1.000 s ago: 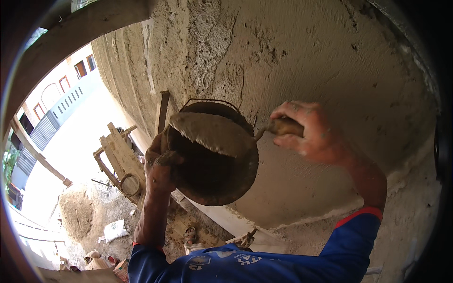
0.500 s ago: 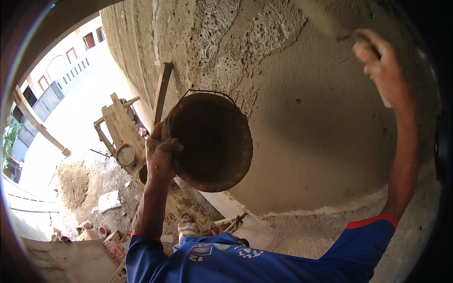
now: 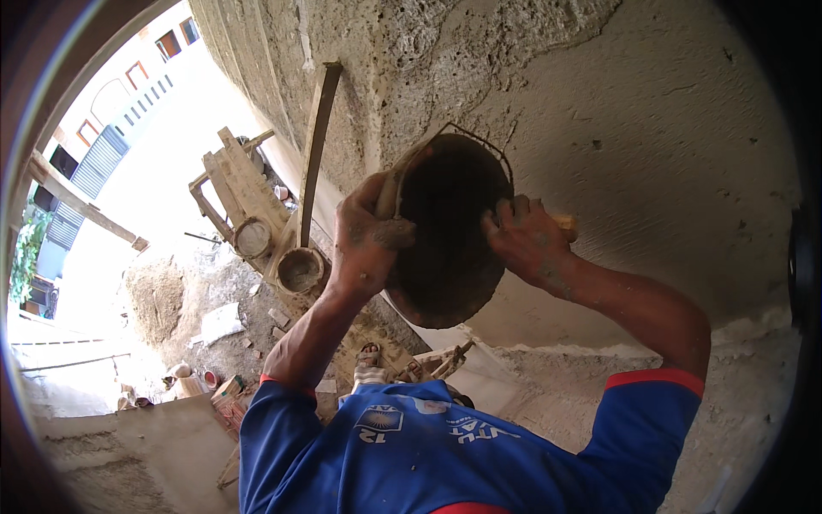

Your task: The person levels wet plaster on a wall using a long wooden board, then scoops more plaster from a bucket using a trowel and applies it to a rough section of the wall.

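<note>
My left hand [image 3: 366,236] is clamped on the left rim of a dark, mortar-stained bucket [image 3: 449,313], thumb over the edge. The bucket is tilted, its mouth toward me and its thin wire handle [image 3: 479,137] up against the far side. Its inside is too dark to make out any contents. At the right rim, my right hand [image 3: 533,244] is closed round a trowel whose wooden handle end [image 3: 565,223] sticks out behind the fist. The trowel's blade is hidden inside the bucket. Just beyond stands a wall with smooth wet plaster [image 3: 651,206].
Rough, unplastered wall [image 3: 419,51] shows at the top. A long wooden strip [image 3: 318,146] leans at the left of the bucket. Below are scaffold planks [image 3: 244,188] with two round containers [image 3: 253,237], a sand heap [image 3: 154,287] and a white sack [image 3: 222,323]. My foot [image 3: 369,354] stands on a plank.
My right hand has come down and left from the upper wall, bringing the trowel into the bucket. The bucket, still in my left hand, sits slightly higher and farther right in view.
</note>
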A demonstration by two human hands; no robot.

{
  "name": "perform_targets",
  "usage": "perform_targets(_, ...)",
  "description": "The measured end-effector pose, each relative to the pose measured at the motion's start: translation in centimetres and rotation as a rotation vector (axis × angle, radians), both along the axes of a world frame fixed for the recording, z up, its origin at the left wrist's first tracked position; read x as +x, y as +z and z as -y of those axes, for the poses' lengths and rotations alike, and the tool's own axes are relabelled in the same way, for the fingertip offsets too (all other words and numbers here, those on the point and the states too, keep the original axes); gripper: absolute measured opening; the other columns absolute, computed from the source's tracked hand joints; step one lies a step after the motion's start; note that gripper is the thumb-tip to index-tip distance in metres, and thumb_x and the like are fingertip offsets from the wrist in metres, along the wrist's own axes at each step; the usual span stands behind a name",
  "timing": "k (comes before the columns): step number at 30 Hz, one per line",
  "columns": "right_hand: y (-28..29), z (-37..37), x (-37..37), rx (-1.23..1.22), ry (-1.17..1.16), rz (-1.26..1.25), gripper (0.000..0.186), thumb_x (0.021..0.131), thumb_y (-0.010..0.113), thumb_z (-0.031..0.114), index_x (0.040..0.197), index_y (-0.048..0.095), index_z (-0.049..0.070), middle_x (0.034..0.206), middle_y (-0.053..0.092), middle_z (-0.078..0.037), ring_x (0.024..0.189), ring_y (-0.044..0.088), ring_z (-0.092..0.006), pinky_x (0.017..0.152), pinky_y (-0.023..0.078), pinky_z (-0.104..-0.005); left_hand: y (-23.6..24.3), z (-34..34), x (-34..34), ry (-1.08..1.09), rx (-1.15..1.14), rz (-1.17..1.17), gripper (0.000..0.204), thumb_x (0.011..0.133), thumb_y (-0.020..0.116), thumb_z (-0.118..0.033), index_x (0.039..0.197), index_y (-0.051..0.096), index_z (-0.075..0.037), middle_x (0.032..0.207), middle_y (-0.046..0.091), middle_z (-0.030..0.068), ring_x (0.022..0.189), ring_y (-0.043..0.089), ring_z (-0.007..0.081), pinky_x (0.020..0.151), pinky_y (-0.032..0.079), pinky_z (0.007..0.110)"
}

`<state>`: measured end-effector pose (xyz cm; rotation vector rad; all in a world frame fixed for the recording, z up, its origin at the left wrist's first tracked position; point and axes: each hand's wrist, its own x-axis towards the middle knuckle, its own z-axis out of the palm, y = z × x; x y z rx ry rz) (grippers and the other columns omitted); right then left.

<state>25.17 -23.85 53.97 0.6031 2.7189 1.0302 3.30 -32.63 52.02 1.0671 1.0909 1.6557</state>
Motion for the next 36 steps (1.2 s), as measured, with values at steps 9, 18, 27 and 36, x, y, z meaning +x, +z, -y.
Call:
perform_targets(9, -2.5, 1.5, -1.3, -0.758, -0.196, -0.448, 0.028, 0.082, 0.062, 0.017, 0.108, 0.060, 0.007, 0.086, 0.060, -0.018, 0.088, 0.063, -0.0371, 0.075, 0.052, -0.0468, 0.2, -0.8, -2.0, -0.016, 0.211, 0.057, 0.058, 0.065, 0.060, -0.006, 0.120, 0.053, 0.008, 0.106, 0.063, 0.0092, 0.094, 0.060, 0.0150, 0.082, 0.050, 0.028)
perform_targets(18, 12.4, 1.5, -2.9, -0.588, -0.040, -0.684, 0.041, 0.078, 0.071, 0.021, 0.112, 0.060, 0.001, 0.093, 0.065, -0.016, 0.084, 0.065, -0.0312, 0.076, 0.052, -0.0399, 3.8, 1.3, -6.7, 0.086, 0.324, 0.085, 0.072, 0.057, 0.055, -0.006, 0.129, 0.051, 0.004, 0.126, 0.056, 0.0131, 0.116, 0.053, 0.0192, 0.098, 0.043, 0.029)
perform_targets(27, 22.5, 0.4, -4.4, -1.005, -0.367, -0.903, 0.026, 0.085, 0.065, 0.024, 0.096, 0.064, 0.000, 0.069, 0.060, -0.006, 0.062, 0.058, -0.0174, 0.059, 0.050, -0.0374, 0.4, 2.5, -10.8, 0.186, 0.215, 0.140, 0.070, 0.058, 0.055, -0.005, 0.127, 0.050, 0.007, 0.124, 0.059, 0.0125, 0.107, 0.058, 0.0199, 0.096, 0.045, 0.032)
perform_targets(36, 27.0, -3.8, 3.8, -0.210, -0.419, -1.085, 0.055, 0.089, 0.060, 0.036, 0.131, 0.051, 0.001, 0.113, 0.060, -0.016, 0.087, 0.060, -0.0188, 0.068, 0.051, -0.0320, -2.3, 2.5, -9.3, 0.116, 0.166, 0.188, 0.074, 0.054, 0.056, -0.005, 0.126, 0.049, 0.012, 0.135, 0.051, 0.0162, 0.122, 0.051, 0.0233, 0.105, 0.038, 0.033)
